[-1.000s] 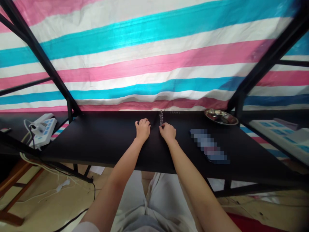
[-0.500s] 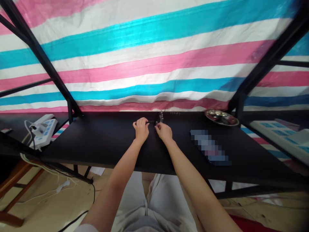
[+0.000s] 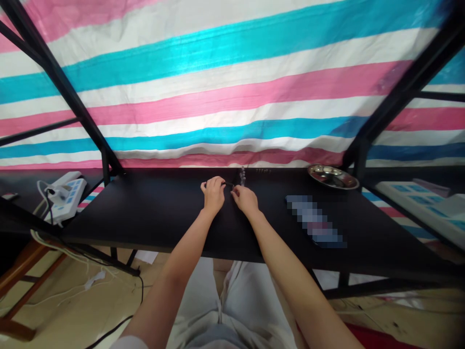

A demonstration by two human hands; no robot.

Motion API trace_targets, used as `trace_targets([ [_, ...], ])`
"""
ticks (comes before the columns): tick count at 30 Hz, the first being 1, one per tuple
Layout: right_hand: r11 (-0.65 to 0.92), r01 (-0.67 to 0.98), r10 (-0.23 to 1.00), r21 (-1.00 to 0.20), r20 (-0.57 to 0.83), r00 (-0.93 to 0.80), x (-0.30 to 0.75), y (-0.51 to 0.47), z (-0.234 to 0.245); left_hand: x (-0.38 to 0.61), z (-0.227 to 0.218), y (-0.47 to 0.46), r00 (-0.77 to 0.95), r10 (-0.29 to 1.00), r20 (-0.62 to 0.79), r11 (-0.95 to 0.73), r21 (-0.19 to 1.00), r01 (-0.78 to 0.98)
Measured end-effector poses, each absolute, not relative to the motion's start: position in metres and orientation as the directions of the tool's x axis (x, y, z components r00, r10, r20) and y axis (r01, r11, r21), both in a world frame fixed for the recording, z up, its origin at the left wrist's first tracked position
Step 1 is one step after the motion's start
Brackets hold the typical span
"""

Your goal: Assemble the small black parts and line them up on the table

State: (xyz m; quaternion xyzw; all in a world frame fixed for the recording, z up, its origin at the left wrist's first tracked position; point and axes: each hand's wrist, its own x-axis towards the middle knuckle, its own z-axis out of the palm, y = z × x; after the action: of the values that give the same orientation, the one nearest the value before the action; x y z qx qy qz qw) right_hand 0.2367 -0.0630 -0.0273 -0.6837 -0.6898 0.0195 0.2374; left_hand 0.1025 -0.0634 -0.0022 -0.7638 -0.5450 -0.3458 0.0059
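Observation:
My left hand [image 3: 213, 195] is closed around a thin dark rod-like piece [image 3: 228, 183] that sticks out to the right from its fingers. Close beside it, my right hand [image 3: 246, 199] is pinched at the free end of that piece. Whatever lies between its fingertips is too small to make out. Just behind the right hand, several small greyish, clear-looking pieces [image 3: 243, 173] stand in a short line. Farther right, a row of tiny pieces [image 3: 263, 170] lies along the back of the black table [image 3: 145, 213].
A round metal dish with compartments [image 3: 333, 177] sits at the back right. Nearer me lies a blurred-out flat bluish object [image 3: 315, 222]. White power strips stand on the left [image 3: 70, 198] and right [image 3: 417, 194]. Black frame posts flank the table, with a striped sheet [image 3: 232, 97] behind.
My right hand has shifted slightly left, and its fingertips now meet the end of the dark piece. The piece tilts a little down to the right. My left hand has barely moved.

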Motion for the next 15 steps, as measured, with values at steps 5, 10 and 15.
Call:
trace_targets([
  [5, 0.082, 0.936, 0.954, -0.341, 0.299, 0.025, 0.236, -0.065, -0.026, 0.101, -0.005, -0.065, 0.287, 0.756, 0.588, -0.552, 0.338, 0.762],
  [10, 0.09, 0.925, 0.946, -0.369, 0.321, 0.036, 0.235, -0.065, -0.026, 0.1, -0.012, -0.063, 0.301, 0.714, 0.632, -0.617, 0.364, 0.698],
  [15, 0.139, 0.904, 0.934, -0.404, 0.357, 0.016, 0.234, -0.065, -0.027, 0.1, -0.013, -0.057, 0.204, 0.772, 0.602, -0.564, 0.502, 0.656],
])
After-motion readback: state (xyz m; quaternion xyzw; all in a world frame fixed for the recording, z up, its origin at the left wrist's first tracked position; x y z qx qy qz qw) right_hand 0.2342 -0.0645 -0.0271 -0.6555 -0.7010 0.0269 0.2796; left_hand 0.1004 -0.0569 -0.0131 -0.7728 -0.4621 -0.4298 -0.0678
